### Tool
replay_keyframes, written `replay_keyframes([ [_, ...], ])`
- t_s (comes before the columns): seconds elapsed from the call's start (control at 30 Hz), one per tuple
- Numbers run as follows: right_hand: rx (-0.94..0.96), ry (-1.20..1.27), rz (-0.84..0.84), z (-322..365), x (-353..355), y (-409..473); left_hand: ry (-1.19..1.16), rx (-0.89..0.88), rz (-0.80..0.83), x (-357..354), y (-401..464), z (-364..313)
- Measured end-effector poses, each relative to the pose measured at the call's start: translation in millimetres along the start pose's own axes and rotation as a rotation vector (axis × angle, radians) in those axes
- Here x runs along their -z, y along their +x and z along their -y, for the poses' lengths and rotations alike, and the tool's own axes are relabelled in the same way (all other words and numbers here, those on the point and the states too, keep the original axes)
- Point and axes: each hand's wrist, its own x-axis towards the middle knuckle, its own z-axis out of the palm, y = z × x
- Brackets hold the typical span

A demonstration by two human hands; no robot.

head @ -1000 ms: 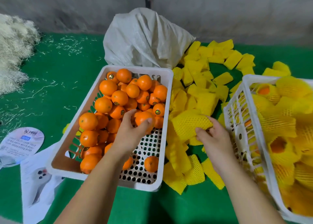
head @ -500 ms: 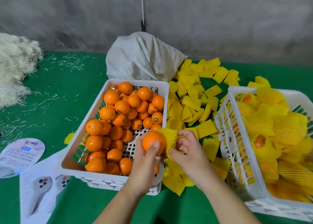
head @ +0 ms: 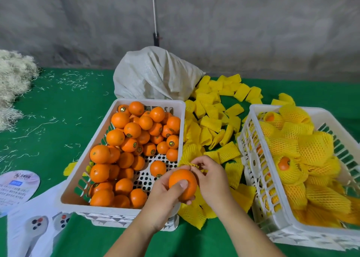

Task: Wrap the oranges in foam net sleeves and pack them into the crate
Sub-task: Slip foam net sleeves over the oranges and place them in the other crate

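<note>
Orange [head: 182, 184], bare, gripped in left hand [head: 165, 195] between the two white crates, thumb pressed on top. Yellow foam net sleeve [head: 196, 166] pinched at its edge by right hand [head: 211, 180], touching the fruit's far side.

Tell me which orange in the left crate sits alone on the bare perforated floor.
The single orange near the left crate's right wall, just above the left hand. White holed floor shows around it; the others are heaped together.
</note>
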Motion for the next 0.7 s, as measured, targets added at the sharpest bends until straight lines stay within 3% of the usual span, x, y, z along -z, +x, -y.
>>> replay_keyframes([
  [0.2, -0.077, 0.535, -0.015, 13.4, 16.2, -10.1, 0.092, -0.097, -0.22, -9.9, 5.2, 11.4],
  [0.3, -0.05, 0.659, 0.047, 28.2, 21.0, -18.7, 0.152, -0.212, -0.325, -15.2, 3.8, 10.2],
  [0.43, 0.052, 0.512, 0.137, 37.1, 24.5, -25.1, 0.139, -0.253, -0.368, -14.8, 4.8, 7.2],
  [0.57, 0.061, 0.253, 0.244, 34.0, 17.7, -25.9, -0.031, -0.131, -0.134, -3.6, 3.9, 7.6],
  [0.7, 0.153, 0.045, 0.156, 26.7, 11.4, -26.2, -0.024, -0.106, -0.002, 8.2, 6.3, 11.2],
])
